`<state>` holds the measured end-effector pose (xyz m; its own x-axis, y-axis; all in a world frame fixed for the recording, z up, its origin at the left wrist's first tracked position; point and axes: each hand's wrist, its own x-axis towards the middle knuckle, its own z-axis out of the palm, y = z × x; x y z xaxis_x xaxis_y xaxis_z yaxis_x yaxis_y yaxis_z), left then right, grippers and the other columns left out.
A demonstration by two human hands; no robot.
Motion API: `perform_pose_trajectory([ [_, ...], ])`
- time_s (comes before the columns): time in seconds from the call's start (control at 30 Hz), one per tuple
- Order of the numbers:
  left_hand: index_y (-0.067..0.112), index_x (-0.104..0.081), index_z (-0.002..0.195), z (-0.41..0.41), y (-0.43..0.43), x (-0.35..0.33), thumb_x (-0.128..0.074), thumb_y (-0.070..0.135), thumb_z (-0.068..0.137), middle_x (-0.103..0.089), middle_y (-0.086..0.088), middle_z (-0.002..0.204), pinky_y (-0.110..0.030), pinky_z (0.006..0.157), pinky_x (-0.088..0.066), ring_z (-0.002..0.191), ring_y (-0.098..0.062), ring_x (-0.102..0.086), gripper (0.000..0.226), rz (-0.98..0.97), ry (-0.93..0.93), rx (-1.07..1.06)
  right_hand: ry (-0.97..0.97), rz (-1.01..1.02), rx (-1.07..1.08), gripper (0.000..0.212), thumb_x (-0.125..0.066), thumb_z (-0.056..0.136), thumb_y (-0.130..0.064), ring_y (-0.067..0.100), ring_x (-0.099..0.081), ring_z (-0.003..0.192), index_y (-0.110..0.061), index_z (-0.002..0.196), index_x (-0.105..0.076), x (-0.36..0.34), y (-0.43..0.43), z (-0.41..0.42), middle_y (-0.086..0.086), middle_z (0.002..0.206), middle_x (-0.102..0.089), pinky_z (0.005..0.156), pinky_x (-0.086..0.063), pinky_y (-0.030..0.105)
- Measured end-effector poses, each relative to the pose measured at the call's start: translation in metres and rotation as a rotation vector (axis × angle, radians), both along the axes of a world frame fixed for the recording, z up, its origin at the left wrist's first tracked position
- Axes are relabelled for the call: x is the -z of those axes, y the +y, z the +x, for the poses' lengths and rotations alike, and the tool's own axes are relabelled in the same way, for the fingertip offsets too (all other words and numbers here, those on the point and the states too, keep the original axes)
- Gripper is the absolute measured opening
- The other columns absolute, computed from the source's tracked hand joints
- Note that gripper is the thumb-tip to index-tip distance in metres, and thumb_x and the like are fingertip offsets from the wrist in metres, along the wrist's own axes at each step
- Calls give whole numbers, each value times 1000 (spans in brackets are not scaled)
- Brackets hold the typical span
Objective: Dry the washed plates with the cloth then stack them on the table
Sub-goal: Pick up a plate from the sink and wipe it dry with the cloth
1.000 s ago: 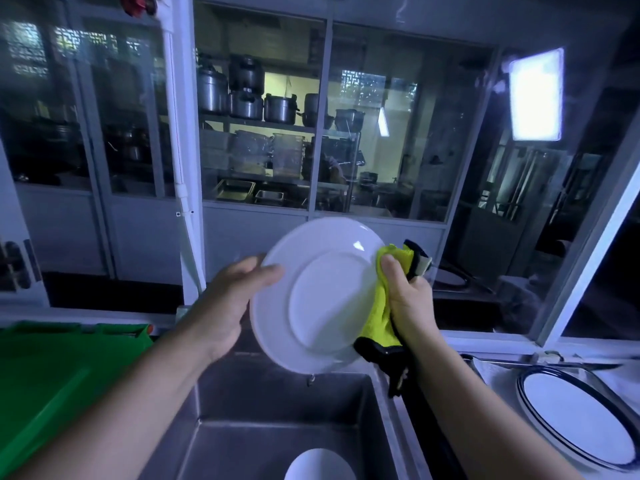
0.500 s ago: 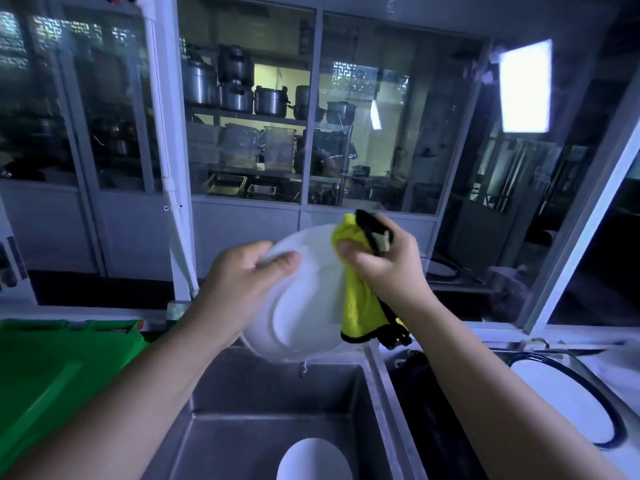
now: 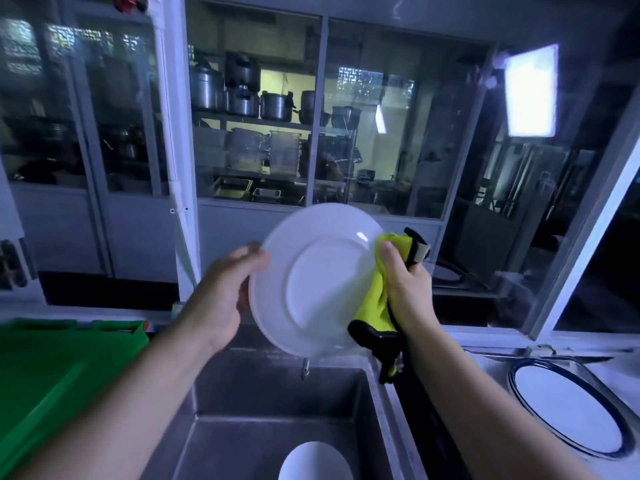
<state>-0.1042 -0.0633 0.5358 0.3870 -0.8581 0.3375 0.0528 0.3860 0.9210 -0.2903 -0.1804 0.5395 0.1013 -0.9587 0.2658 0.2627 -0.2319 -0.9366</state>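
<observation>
Standing upright, the plate (image 3: 322, 282) is gripped at its left rim by the left hand (image 3: 221, 292). Opposite, the cloth (image 3: 375, 303) is clutched by the right hand (image 3: 407, 285).

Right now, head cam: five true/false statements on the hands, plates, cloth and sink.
1. The left hand grips the white plate by its left rim. True.
2. A dark-rimmed plate lies to the right of the steel sink. True.
3. The white plate lies flat in the sink. False: it is held tilted above the sink.
4. The right hand grips a yellow cloth against the white plate's right rim. True.
5. The sink holds no dishes. False: a white dish lies in it, cut off by the frame's bottom edge.
</observation>
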Motion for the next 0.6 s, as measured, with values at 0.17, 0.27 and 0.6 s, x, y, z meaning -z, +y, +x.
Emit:
perform_pose_trajectory([
  [0.17, 7, -69, 84, 1, -6, -19, -76, 37, 66, -74, -9, 79, -29, 62, -56, 70, -24, -68, 36, 125, -156, 50, 244, -294, -142, 24, -69, 71, -29, 6, -41, 51, -24, 56, -51, -13, 2, 2, -14, 52, -44, 47, -36, 16],
  [0.27, 10, -72, 76, -9, -6, -14, -69, 34, 69, -73, -7, 77, -28, 61, -54, 68, -20, -69, 25, 42, -108, -5, 224, -362, -179, 28, -69, 75, -22, 4, -38, 50, -26, 54, -51, -16, 2, -1, -15, 52, -42, 48, -35, 15],
  [0.6, 18, -72, 78, -40, -9, -1, -67, 44, 78, -74, -3, 87, -42, 78, -50, 81, -20, -68, 26, -123, 111, -257, -126, -49, 88, 17, -58, 90, -32, 11, -58, 77, -18, 98, -60, 29, 16, 10, -5, 82, -61, 76, -50, 38],
])
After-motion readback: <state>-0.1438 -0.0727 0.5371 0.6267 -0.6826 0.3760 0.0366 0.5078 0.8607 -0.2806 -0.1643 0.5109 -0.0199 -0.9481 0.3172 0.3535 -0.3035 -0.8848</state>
